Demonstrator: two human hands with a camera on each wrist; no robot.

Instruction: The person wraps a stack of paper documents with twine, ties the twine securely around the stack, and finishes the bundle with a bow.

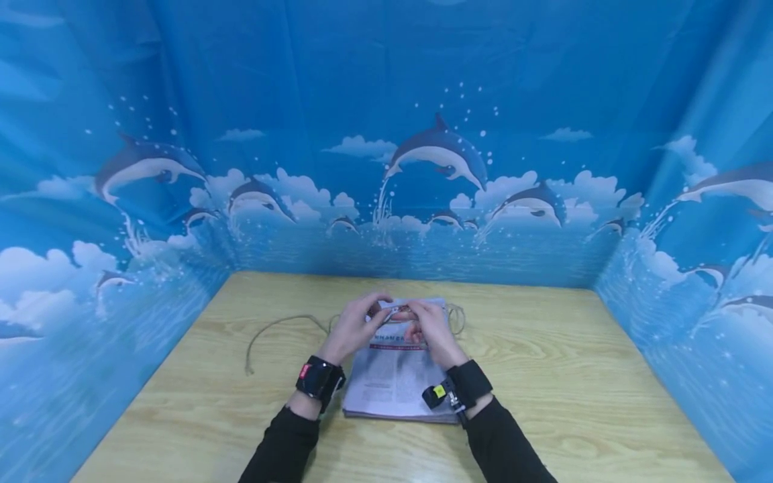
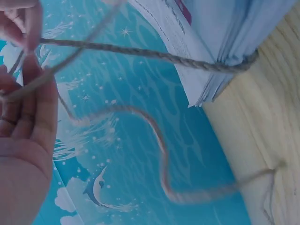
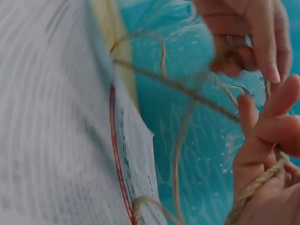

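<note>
Two bare hands work a length of brown string (image 2: 140,52) at the far side of a stack of newspapers (image 1: 392,382), which lies flat near the middle of a wooden table (image 1: 574,362). The string goes round an edge of the stack, and one strand stretches straight from there to the fingers.

The left hand (image 1: 350,330), toward ten o'clock from the stack's centre, pinches string at its fingertips. The right hand (image 1: 436,329), between one and two o'clock, has bent fingers holding string that also crosses its palm. Their fingertips meet at about twelve o'clock; which strand each one grips cannot be told.

To handle this well, one would keep the straight strand taut against the paper, pin the crossing with one fingertip, and pull evenly so that the page corners do not crumple.

The likeliest snag is slack: a loose end (image 1: 284,319) trails out toward nine o'clock, a loop (image 1: 464,318) sits at two o'clock, and other strands cross close to the fingers. Both wrists wear black bands (image 1: 320,381); a small black block (image 1: 433,396) at the right one overhangs the paper at four o'clock and could catch string. A blue dolphin curtain (image 1: 338,161) stands behind, from ten to two o'clock.
</note>
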